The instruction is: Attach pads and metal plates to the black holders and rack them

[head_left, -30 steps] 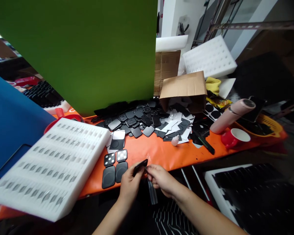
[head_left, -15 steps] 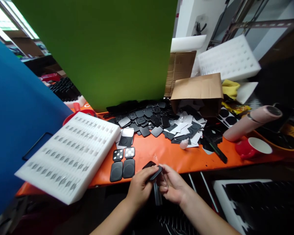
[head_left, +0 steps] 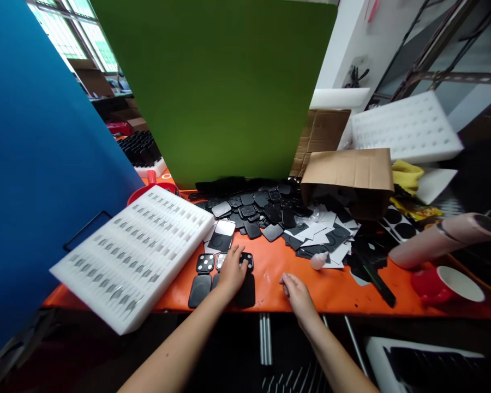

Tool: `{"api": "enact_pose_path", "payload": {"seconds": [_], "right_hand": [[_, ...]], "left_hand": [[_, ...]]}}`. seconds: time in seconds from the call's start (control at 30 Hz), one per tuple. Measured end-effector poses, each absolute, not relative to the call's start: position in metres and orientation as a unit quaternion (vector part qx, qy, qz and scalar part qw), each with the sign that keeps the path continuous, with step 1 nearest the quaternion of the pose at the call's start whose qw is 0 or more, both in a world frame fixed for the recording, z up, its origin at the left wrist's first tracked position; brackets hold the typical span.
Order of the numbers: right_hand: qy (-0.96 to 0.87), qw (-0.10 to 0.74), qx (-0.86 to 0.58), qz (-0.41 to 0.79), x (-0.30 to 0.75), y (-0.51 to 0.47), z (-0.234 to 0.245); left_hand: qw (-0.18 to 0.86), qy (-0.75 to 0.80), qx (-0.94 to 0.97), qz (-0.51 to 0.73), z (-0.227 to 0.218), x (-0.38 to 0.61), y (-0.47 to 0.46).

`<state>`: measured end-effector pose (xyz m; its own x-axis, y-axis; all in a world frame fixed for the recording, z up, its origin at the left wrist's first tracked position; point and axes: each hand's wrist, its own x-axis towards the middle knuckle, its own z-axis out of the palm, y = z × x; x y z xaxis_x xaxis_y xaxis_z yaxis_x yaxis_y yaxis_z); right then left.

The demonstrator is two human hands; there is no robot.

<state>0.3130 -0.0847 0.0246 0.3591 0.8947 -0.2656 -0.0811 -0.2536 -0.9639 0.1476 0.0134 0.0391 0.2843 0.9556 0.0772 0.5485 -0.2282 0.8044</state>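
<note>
Three two-part black folding pads lie side by side at the table's front edge. The left pad [head_left: 200, 291] shows whole, with white dots on its small upper square. My left hand [head_left: 232, 271] rests with fingers spread over the middle and right ones. Its fingertips are at the small upper square of the right pad [head_left: 246, 291], and the middle pad [head_left: 220, 261] is mostly hidden. My right hand [head_left: 298, 295] hovers apart at the table's front edge, its fingers curled together. Whether anything sits between them cannot be made out.
A white foam tray [head_left: 175, 215] with slots stands tilted at left. Behind lie a heap of black square parts [head_left: 249, 210] and white paper cards [head_left: 323, 232]. A cardboard box [head_left: 347, 166], pink bottle [head_left: 445, 240], red mug [head_left: 429, 286] and small dropper bottle [head_left: 318, 261] are to the right.
My hands have parted. The left hand has moved left and set the black pad it held beside the other two. The right hand has shifted right. The camera view has shifted too.
</note>
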Motion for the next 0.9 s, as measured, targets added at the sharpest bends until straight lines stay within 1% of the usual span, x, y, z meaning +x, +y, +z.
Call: {"api": "enact_pose_path", "payload": {"seconds": [0.1, 0.17, 0.23, 0.3, 0.4, 0.47, 0.5, 0.6, 0.63, 0.7, 0.8, 0.9], "right_hand": [[-0.399, 0.483, -0.681, 0.379, 0.318, -0.084, 0.020], [-0.444, 0.449, -0.700, 0.335, 0.322, -0.082, 0.021], [-0.481, 0.419, -0.712, 0.292, 0.325, -0.078, 0.022], [-0.506, 0.395, -0.724, 0.254, 0.328, -0.074, 0.022], [-0.527, 0.360, -0.738, 0.219, 0.329, -0.069, 0.016], [-0.541, 0.341, -0.741, 0.205, 0.329, -0.067, 0.012], [-0.547, 0.335, -0.741, 0.199, 0.328, -0.067, 0.010], [-0.553, 0.313, -0.750, 0.182, 0.328, -0.065, 0.007], [-0.553, 0.305, -0.754, 0.177, 0.328, -0.065, 0.006], [-0.555, 0.297, -0.759, 0.167, 0.329, -0.063, 0.006], [-0.555, 0.309, -0.756, 0.157, 0.330, -0.062, 0.004], [-0.554, 0.326, -0.751, 0.150, 0.330, -0.061, 0.002]], "left_hand": [[0.312, 0.453, 0.797, 0.248, 0.040, 0.144, -0.008], [0.271, 0.390, 0.864, 0.169, 0.040, 0.139, -0.024], [0.223, 0.359, 0.901, 0.097, 0.039, 0.133, -0.033], [0.194, 0.368, 0.907, 0.068, 0.038, 0.127, -0.037], [0.184, 0.372, 0.907, 0.067, 0.037, 0.121, -0.036], [0.209, 0.368, 0.902, 0.089, 0.039, 0.122, -0.032], [0.238, 0.380, 0.886, 0.117, 0.040, 0.125, -0.027], [0.348, 0.475, 0.775, 0.231, 0.043, 0.144, 0.005], [0.367, 0.511, 0.734, 0.256, 0.043, 0.153, 0.021], [0.386, 0.555, 0.684, 0.274, 0.042, 0.171, 0.058], [0.426, 0.613, 0.600, 0.288, 0.038, 0.196, 0.104], [0.485, 0.629, 0.520, 0.314, 0.036, 0.212, 0.118]]}}
